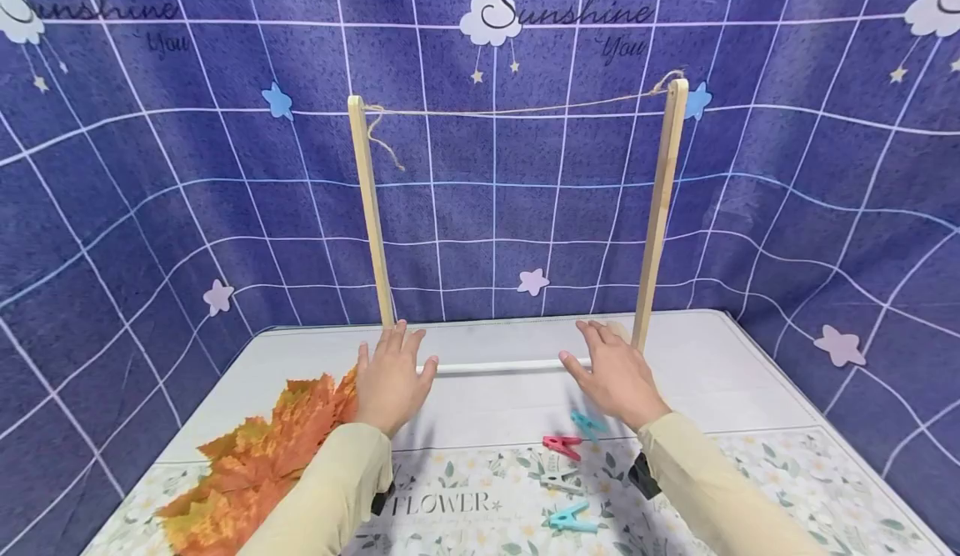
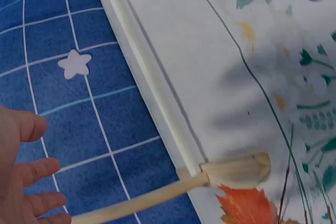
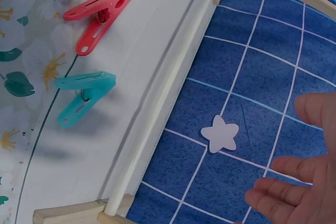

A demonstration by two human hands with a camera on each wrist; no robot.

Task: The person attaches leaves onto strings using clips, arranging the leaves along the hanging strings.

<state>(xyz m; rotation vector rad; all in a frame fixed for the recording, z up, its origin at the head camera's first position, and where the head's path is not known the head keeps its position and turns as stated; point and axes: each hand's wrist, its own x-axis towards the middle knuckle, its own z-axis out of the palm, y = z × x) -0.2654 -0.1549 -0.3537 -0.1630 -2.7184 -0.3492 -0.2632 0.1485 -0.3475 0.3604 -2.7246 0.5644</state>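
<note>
A wooden frame stands at the back of the table, with a left post (image 1: 369, 206), a right post (image 1: 660, 214) and a white crossbar (image 1: 495, 367) low between them. Twine (image 1: 510, 111) is tied across the post tops. My left hand (image 1: 393, 381) is held out near the foot of the left post, fingers spread, holding nothing. Near the right post's foot my right hand (image 1: 615, 373) hovers, also with spread fingers and nothing in it. Below the right hand lie a teal clothespin (image 3: 86, 95) and a red clothespin (image 3: 100, 19).
Orange maple leaves (image 1: 277, 448) are heaped at the left, beside the left forearm. A pale clothespin (image 1: 561, 479) and a light blue clothespin (image 1: 573, 518) lie nearer the front on the floral tablecloth (image 1: 450, 531). A blue grid-patterned curtain (image 1: 495, 206) hangs behind the table.
</note>
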